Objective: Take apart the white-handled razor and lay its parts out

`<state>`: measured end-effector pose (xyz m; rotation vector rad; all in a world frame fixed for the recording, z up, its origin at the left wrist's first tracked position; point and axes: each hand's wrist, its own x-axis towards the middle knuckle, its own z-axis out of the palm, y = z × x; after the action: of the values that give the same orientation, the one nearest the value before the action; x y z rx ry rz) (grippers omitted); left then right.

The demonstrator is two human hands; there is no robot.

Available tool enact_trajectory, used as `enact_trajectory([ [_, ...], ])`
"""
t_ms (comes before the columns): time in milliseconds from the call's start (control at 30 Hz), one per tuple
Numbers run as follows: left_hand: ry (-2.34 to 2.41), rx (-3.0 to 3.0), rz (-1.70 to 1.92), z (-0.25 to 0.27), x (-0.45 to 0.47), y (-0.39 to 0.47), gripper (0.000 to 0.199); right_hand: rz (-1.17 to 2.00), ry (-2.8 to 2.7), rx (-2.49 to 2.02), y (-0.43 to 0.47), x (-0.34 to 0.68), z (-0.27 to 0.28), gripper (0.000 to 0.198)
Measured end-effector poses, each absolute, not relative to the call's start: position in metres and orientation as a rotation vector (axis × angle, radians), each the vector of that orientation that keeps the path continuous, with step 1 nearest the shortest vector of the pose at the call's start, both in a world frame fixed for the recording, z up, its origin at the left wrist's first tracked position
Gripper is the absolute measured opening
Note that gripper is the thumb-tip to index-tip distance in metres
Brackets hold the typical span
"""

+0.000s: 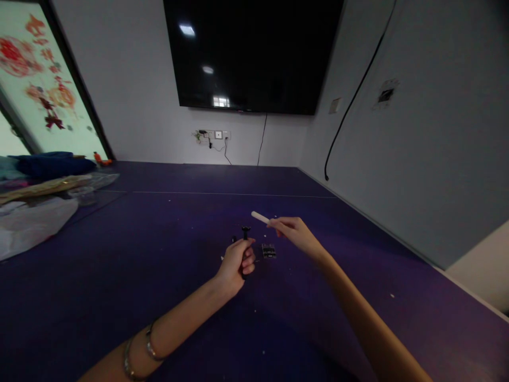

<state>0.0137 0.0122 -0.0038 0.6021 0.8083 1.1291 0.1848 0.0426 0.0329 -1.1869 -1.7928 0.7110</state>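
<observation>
My left hand is wrapped round the handle of a slim black razor-like tool, held upright with its short, wide head at the top. Between the fingertips of my right hand is a flat, pale stick, which points left and slightly up. The stick's tip is close to the tool's head, with a gap between them. On the purple surface between and below my hands lies a small clear and black pack. A small dark piece shows just behind my left hand.
The purple surface carries scattered white crumbs. At the left lie a white plastic bag and folded dark blue cloth. A black cable hangs down the right wall. A large television hangs on the far wall above sockets.
</observation>
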Motion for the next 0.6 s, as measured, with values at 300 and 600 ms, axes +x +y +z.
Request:
enact_trajectory([
  [300, 0.783, 0.44, 1.024, 0.002, 0.018, -0.001, 0.008, 0.579, -1.966, -1.366, 0.055, 0.186, 0.013, 0.053],
  [600, 0.83, 0.419, 1.071, -0.001, 0.021, -0.004, 0.012, 0.579, -1.954, -1.374, 0.06, 0.188, 0.004, 0.054],
])
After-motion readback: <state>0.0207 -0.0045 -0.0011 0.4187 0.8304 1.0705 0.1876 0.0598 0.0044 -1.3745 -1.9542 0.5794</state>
